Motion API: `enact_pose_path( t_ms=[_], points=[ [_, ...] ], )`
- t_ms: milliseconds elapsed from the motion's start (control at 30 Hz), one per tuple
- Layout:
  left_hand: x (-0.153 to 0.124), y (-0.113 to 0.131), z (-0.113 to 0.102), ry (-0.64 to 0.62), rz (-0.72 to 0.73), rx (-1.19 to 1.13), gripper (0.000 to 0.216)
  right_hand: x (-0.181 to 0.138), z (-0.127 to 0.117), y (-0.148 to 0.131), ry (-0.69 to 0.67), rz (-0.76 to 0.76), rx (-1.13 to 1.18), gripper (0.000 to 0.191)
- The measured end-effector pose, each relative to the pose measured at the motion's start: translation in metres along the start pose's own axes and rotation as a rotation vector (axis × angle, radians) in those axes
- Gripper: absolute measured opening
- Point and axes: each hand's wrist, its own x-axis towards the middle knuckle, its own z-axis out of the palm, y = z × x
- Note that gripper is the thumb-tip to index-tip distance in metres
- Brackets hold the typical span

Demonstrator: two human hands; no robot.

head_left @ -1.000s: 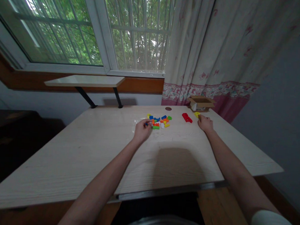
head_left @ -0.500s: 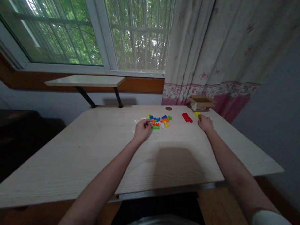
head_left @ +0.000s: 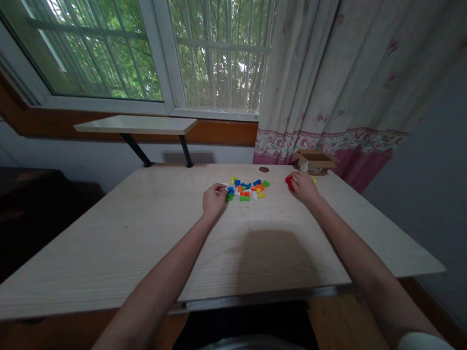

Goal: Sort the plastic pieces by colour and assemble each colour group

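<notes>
Small plastic building blocks (head_left: 245, 186) in blue, orange, green, yellow and white lie in a loose cluster on the tabletop. At its left edge is my left hand (head_left: 214, 199), its fingers curled in a pinch beside a blue and green block (head_left: 229, 193). Whatever sits between those fingertips is too small to make out. My right hand (head_left: 305, 188) is farther right, with fingers closed around a red block (head_left: 289, 183) that they partly cover. Just behind that hand a bit of a yellow block (head_left: 314, 180) shows.
An open cardboard box (head_left: 315, 162) stands at the back right, by the curtain (head_left: 290, 115). A dark round disc (head_left: 263, 169) lies near the table's back edge. On the back left, a raised shelf (head_left: 143, 123) rests on black legs.
My right hand has left the yellow block and moved left onto the red one. My left hand has drawn slightly left, and the blue and green block now shows beside it.
</notes>
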Motion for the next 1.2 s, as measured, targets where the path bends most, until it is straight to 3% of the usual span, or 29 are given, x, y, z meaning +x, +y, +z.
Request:
enact_pose_path(
  t_ms=[233, 433, 567, 767, 967, 1200],
  points=[
    [0.001, -0.001, -0.002, 0.009, -0.002, 0.034, 0.019, 0.010, 0.007, -0.074, -0.182, -0.325, 0.233, 0.028],
    [-0.001, 0.002, -0.004, -0.014, -0.050, 0.110, 0.020, 0.042, 0.014, -0.115, -0.231, -0.404, 0.261, 0.030],
    [-0.001, 0.003, -0.005, -0.018, -0.122, 0.186, 0.021, 0.070, 0.027, -0.145, -0.331, -0.348, 0.207, 0.034],
    [-0.001, 0.006, -0.007, -0.050, -0.135, 0.218, 0.023, 0.093, 0.050, -0.177, -0.474, -0.105, 0.166, 0.050],
    [-0.003, 0.011, -0.008, -0.058, -0.137, 0.216, 0.023, 0.098, 0.063, -0.184, -0.502, -0.055, 0.132, 0.043],
    [-0.003, 0.007, -0.006, -0.036, -0.106, 0.172, 0.021, 0.095, 0.057, -0.180, -0.426, -0.089, 0.161, 0.040]
  ],
)
